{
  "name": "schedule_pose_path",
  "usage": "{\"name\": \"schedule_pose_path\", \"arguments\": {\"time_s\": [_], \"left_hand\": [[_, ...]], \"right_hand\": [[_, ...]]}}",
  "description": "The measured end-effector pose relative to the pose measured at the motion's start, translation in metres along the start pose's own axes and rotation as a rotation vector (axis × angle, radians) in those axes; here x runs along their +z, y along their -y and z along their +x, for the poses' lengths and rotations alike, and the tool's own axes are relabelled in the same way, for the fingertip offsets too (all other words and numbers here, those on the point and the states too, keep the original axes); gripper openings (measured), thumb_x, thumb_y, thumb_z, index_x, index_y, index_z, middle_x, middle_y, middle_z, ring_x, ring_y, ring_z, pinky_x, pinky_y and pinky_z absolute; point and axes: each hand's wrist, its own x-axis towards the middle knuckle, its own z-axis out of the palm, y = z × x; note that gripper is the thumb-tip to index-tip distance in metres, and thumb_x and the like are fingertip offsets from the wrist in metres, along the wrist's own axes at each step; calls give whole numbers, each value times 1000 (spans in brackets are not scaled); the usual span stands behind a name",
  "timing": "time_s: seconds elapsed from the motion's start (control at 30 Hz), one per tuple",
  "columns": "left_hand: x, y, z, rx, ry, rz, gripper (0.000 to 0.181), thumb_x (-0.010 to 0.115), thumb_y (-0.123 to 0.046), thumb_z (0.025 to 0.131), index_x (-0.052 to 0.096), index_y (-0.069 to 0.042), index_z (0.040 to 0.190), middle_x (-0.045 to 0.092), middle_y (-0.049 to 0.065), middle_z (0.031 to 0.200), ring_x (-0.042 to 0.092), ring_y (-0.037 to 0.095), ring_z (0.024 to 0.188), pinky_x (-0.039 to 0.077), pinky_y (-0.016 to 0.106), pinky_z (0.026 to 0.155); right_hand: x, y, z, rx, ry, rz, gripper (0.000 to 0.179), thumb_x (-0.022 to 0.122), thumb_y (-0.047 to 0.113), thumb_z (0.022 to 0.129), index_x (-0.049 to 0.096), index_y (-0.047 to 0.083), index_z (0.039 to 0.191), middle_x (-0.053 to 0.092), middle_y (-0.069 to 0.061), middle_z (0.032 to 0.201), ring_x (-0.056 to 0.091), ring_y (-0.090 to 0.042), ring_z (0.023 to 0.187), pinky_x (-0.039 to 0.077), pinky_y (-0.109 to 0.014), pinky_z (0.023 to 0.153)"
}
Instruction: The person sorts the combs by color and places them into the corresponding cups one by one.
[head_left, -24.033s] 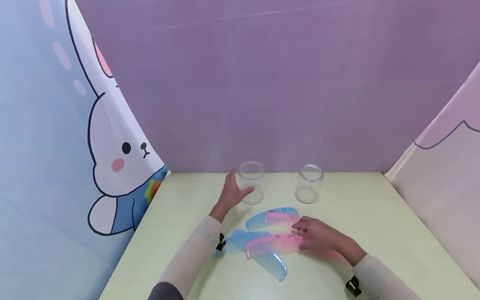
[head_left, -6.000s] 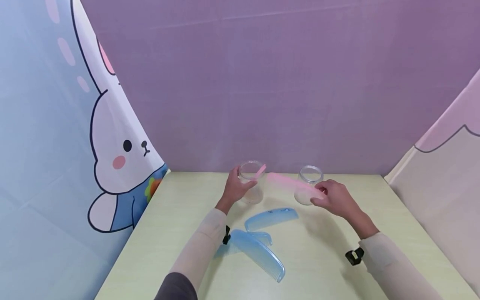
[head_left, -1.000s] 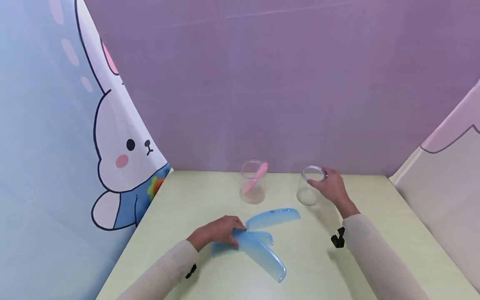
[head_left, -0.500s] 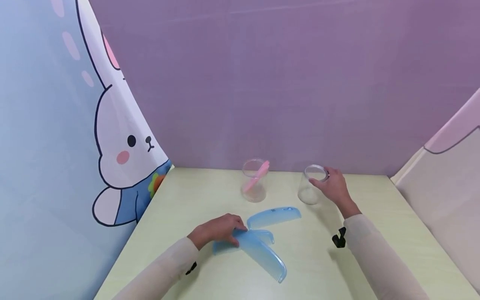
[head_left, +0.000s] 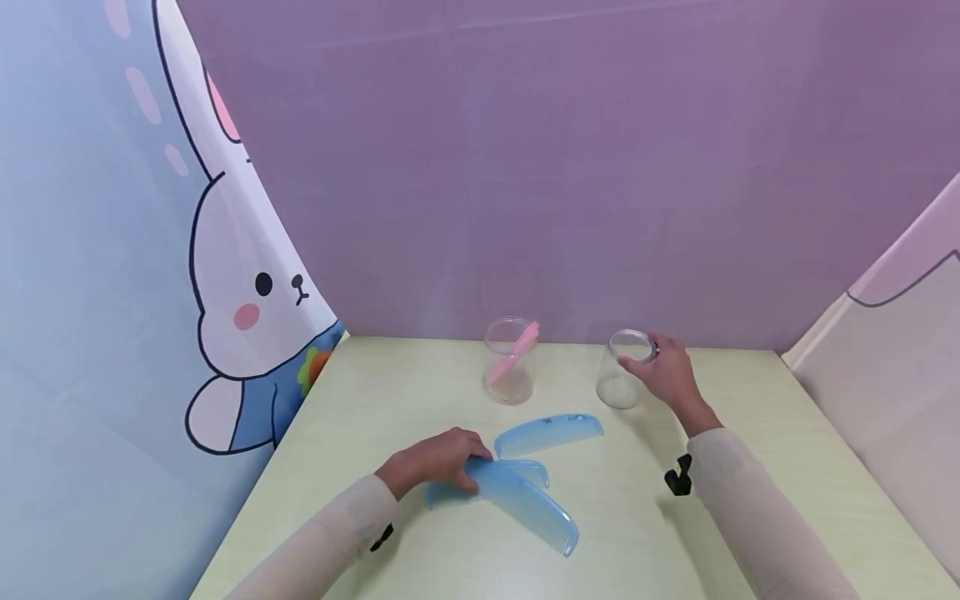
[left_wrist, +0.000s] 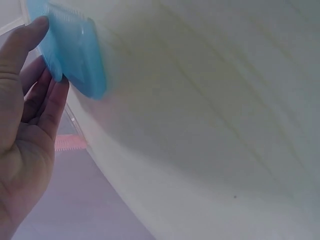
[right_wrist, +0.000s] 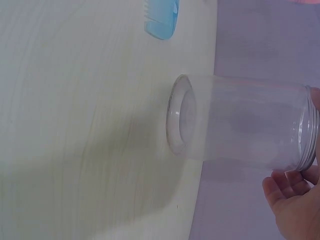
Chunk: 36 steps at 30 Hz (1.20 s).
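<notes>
My left hand [head_left: 442, 462] pinches the upper end of a blue comb [head_left: 528, 504], thumb on one side and fingers on the other. That comb lies across a second blue comb [head_left: 450, 496], whose teeth show left of the hand. Just behind them rests a third blue comb [head_left: 549, 435], bowed side away from me. My right hand [head_left: 666, 371] grips the rim of a clear jar [right_wrist: 245, 125] from the right; the jar stands upright and holds nothing. Pink combs [head_left: 513, 354] lean inside the other clear jar [head_left: 510, 393], their ends sticking out above its rim.
The pale table [head_left: 630, 533] meets a purple backdrop [head_left: 562, 183] right behind the two jars. A blue cloth with a printed rabbit [head_left: 240, 283] hangs along the left side, and a pink and white cloth [head_left: 892, 358] along the right.
Pink combs have gone from the table into the left jar. My left hand has left that jar for a blue comb, whose lower end just swung slightly right. My right hand now holds the right jar.
</notes>
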Motion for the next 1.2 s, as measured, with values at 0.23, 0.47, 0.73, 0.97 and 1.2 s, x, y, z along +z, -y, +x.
{"name": "schedule_pose_path", "arguments": {"time_s": [0.23,0.47,0.73,0.97,1.2], "left_hand": [[2,-1,1,-14,-7,-28,49,85,-32,82,73,-12,125,72,-1,119,64,8,109,53,25,99],[4,-4,3,-31,-26,-43,50,84,-33,83,71,-12,127,71,-1,123,64,11,113,52,27,103],[1,-6,6,-68,-89,-76,50,82,-34,84,71,-10,127,71,1,124,65,13,114,53,31,103],[-2,-6,11,-105,-167,-63,51,83,-35,83,71,-8,125,73,4,121,67,14,110,54,31,100],[-8,-8,13,-118,-250,-63,48,82,-36,84,72,-7,121,74,4,113,66,13,99,56,31,94]], "right_hand": [[0,-2,-2,17,9,-3,73,76,37,89,52,-14,135,57,-35,126,51,-49,118,44,-64,98],[2,-3,-1,11,7,4,69,77,37,88,55,-12,132,62,-31,120,56,-45,113,48,-60,94],[2,0,0,36,15,15,72,77,38,89,52,-12,136,59,-32,126,54,-46,117,47,-61,97],[1,0,-1,34,13,11,73,76,37,89,51,-12,136,57,-33,126,51,-47,119,45,-63,98],[0,2,-1,55,25,18,75,75,38,89,49,-13,138,53,-34,131,48,-49,123,43,-65,101]]}}
